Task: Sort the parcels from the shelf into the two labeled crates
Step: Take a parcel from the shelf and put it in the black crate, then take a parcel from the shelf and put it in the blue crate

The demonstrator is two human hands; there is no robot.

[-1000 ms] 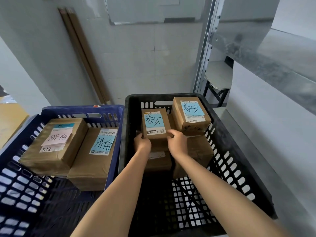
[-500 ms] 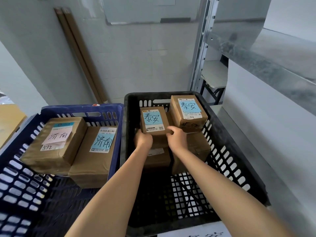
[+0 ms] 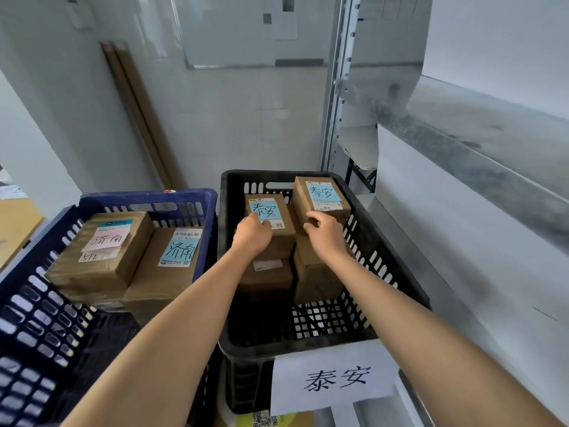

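Note:
A black crate [image 3: 278, 345] with a paper label [image 3: 334, 379] on its front holds several brown parcels. A small parcel with a blue label [image 3: 271, 212] lies on top of the stack. My left hand [image 3: 252, 235] rests on its near left corner, fingers bent onto it. My right hand [image 3: 326, 234] hovers just right of it with fingers apart, at the near corner of a second blue-labelled parcel [image 3: 321, 195]. To the left, a blue crate [image 3: 147, 195] holds two larger parcels, one with a pink label [image 3: 98, 251] and one with a blue label [image 3: 167, 266].
A metal shelf [image 3: 462, 167] runs along the right, its upright post [image 3: 335, 87] behind the black crate. Brown boards [image 3: 135, 118] lean on the tiled wall behind the blue crate. Two unlabelled-top parcels [image 3: 317, 280] sit low in the black crate.
Both hands held the small parcel's near edge before. My right hand has come off it and moved right with fingers spread; my left hand slid up onto its top. The camera tilted down.

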